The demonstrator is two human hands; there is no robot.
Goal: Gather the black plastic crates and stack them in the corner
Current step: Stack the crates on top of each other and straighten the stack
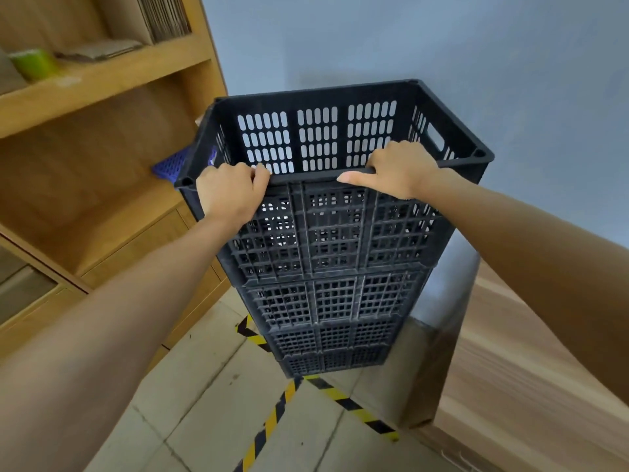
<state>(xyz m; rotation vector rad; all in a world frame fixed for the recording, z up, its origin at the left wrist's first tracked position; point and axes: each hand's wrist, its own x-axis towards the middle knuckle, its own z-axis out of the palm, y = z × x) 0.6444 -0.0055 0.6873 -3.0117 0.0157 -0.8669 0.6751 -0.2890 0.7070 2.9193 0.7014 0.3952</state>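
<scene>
A tall stack of black plastic crates (335, 301) stands on the tiled floor in the corner, inside a square of yellow-and-black tape. The top black crate (316, 137) is open and empty, with slotted walls and a handle hole on its right side. My left hand (229, 194) grips the near rim of this top crate toward its left end. My right hand (396, 168) grips the same rim toward its right end, thumb stretched along the edge. Both arms reach forward from the bottom of the view.
A wooden shelf unit (102, 80) stands to the left, with a green object (34, 63) and cardboard on its shelves. A blue basket (172, 163) peeks out behind the stack's left side. A wooden panel (527, 369) rises on the right. The blue-grey wall (442, 46) is behind.
</scene>
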